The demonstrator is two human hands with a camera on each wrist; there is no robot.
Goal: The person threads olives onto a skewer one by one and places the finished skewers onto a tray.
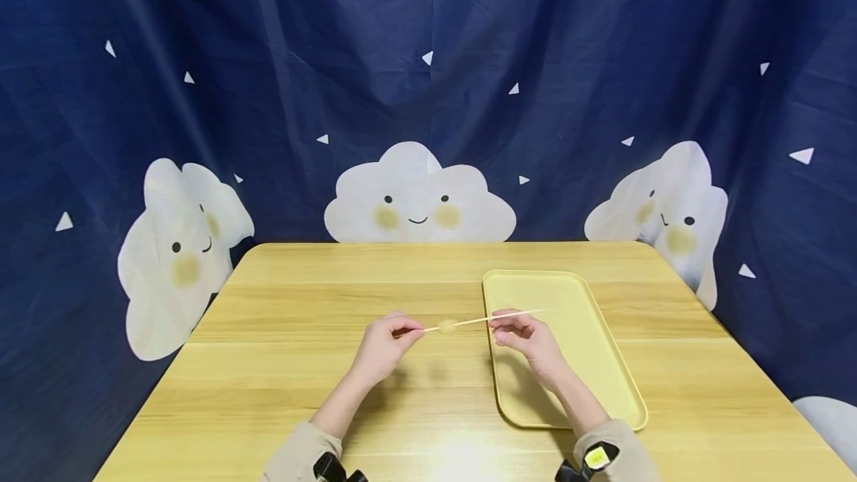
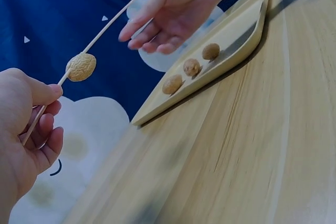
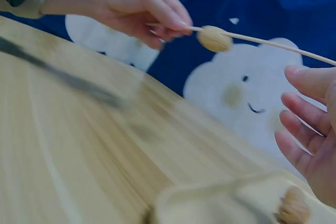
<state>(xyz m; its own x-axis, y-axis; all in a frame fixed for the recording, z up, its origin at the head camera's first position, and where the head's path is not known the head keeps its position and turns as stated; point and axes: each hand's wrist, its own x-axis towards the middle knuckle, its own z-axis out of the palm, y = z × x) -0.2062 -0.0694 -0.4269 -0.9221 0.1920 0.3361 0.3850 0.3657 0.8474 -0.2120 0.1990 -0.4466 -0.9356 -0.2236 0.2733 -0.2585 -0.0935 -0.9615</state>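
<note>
skewer (image 2: pixel 110 24), one, pinched in left grip (image 1: pixel 384 346), pierces one ball (image 2: pixel 82 67); right grip (image 1: pixel 534 346) spread; three brown balls (image 2: pixel 192 67) on one tray (image 1: pixel 592 352).

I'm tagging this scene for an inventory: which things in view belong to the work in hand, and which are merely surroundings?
Part of the work, it seems:
wooden skewer, in the left hand
wrinkled brown ball on the skewer
three brown balls in the yellow tray

Merely surroundings:
cloud-print curtain
wood-grain table
</note>
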